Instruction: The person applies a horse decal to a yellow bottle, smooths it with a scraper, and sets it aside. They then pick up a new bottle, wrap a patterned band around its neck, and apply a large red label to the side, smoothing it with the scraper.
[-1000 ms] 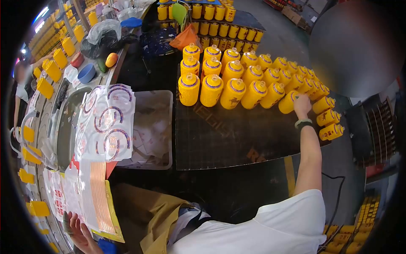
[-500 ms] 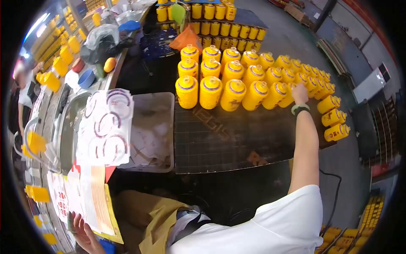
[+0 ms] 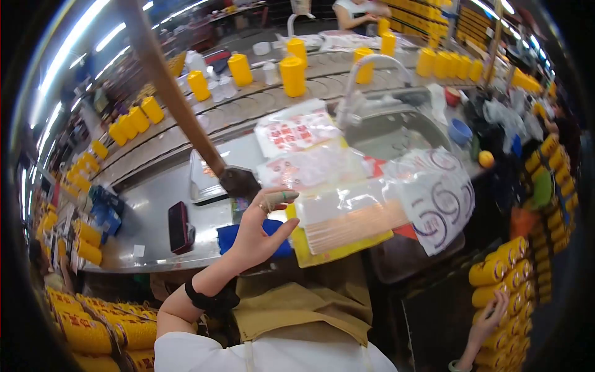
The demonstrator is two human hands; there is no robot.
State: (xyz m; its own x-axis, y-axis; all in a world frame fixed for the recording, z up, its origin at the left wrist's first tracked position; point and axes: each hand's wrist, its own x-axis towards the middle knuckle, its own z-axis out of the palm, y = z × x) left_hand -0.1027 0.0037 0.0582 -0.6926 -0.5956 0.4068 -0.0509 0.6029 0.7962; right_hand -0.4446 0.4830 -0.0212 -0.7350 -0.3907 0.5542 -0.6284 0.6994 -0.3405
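My left hand (image 3: pixel 263 226) is raised over the near edge of the workbench, fingers apart and holding nothing, with a green band on one finger. Beside it lie a blue cloth (image 3: pixel 227 240) and a stack of striped sheets (image 3: pixel 347 217) on a yellow backing. Sheets with red print (image 3: pixel 296 132) lie behind these. At the right, a white sheet with dark curved strips (image 3: pixel 437 201) rests over a bin. My right hand (image 3: pixel 491 319) is at the lower right, next to rows of yellow jars (image 3: pixel 488 273); its fingers are partly spread, with nothing visible in them.
A wooden post (image 3: pixel 180 99) rises from the bench. A dark phone (image 3: pixel 180 227) lies on the metal top. Behind are a sink (image 3: pixel 396 127) with a faucet, a blue bowl (image 3: pixel 460 131), and a conveyor carrying yellow jars (image 3: pixel 292 75). Another person (image 3: pixel 359 15) stands beyond.
The view has swung left towards the bench. My left hand now shows fully near the stacked sheets. My right hand, earlier reaching into the far jars, now appears beside them at the lower right.
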